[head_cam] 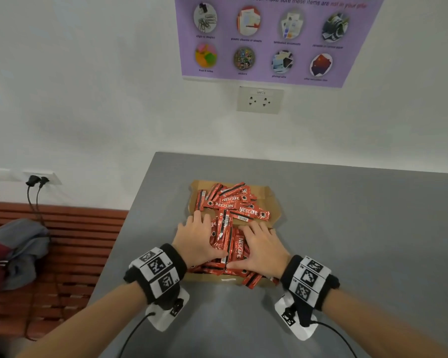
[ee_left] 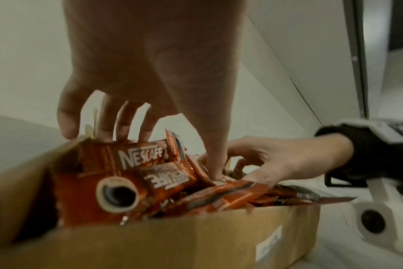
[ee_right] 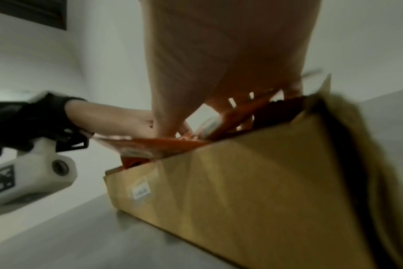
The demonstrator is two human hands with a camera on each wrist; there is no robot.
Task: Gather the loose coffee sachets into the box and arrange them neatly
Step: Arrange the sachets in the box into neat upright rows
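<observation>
One box [head_cam: 274, 202] holds a heap of red sachets [head_cam: 233, 202], too many and too overlapped to count. Two hands, left [head_cam: 194, 239] and right [head_cam: 264, 248].

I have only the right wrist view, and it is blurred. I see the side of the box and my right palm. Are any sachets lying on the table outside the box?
Observer: In the head view, none lie free on the table. A few sachets stick out over the near rim of the box.
Operator: What is the left hand doing?
Observer: The left hand rests on the near pile with its fingers spread, beside the right hand.
Operator: Is the far part tidy?
Observer: No, the far sachets lie crosswise in a jumble.
</observation>
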